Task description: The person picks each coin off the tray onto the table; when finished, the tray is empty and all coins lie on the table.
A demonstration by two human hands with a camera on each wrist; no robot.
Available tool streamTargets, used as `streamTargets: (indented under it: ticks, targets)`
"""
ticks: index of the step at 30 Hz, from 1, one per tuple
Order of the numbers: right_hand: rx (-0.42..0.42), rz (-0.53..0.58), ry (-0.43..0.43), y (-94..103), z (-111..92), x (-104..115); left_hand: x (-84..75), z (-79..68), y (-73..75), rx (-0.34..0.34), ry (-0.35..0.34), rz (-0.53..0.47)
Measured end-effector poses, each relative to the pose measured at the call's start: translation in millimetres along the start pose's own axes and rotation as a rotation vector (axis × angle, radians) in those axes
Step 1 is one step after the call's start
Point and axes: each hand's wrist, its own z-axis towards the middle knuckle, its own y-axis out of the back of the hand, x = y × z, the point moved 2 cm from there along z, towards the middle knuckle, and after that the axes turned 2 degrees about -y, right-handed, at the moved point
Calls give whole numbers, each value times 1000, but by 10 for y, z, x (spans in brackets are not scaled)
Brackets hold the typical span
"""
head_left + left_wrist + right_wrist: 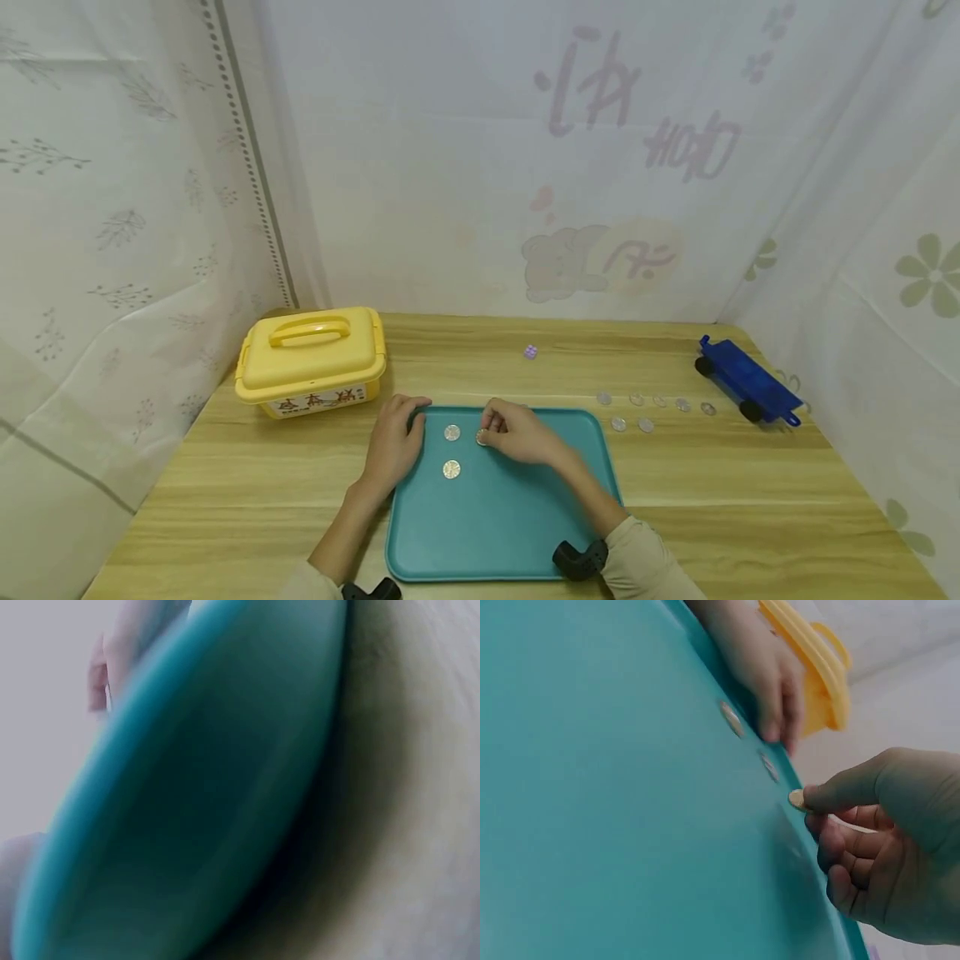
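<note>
My right hand [521, 432] pinches a gold-toned coin [797, 799] between thumb and forefinger, over the far part of a teal tray [502, 533]. In the right wrist view its other fingers curl in toward the palm. Two more coins lie on the tray just left of this hand: a silvery coin [452, 432] toward the far rim and a more golden coin [451, 469] nearer me. My left hand [395, 446] rests at the tray's far left corner, fingers loosely bent over the rim. The tray's side wall [217, 772] fills much of the left wrist view.
A yellow lidded box [311, 358] stands back left on the wooden table [277, 500]. Several coins [646, 425] lie scattered right of the tray, before a blue wheeled toy cart [750, 379]. Farther back sits a small purple piece [530, 352]. Patterned white curtains surround the table.
</note>
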Motion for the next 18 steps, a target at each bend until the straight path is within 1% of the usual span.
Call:
streamTargets:
  ticks: [4, 8, 10, 13, 17, 18]
  targets:
    - [-35, 30, -29, 204, -97, -84, -6, -2, -14, -1, 4, 7]
    - [-79, 97, -28, 414, -200, -178, -6, -7, -17, -7, 4, 8]
    - [-121, 121, -20, 532, -260, -236, -9, -7, -20, -5, 7, 6]
    - [-210, 140, -44, 708, -374, -365, -10, -2, -25, 7, 15, -2]
    - [-313, 160, -118, 933, -574, -588, -9, 9, -16, 28, 29, -8]
    - [-328, 160, -131, 993, -636, -601, -13, 12, -10, 29, 29, -8]
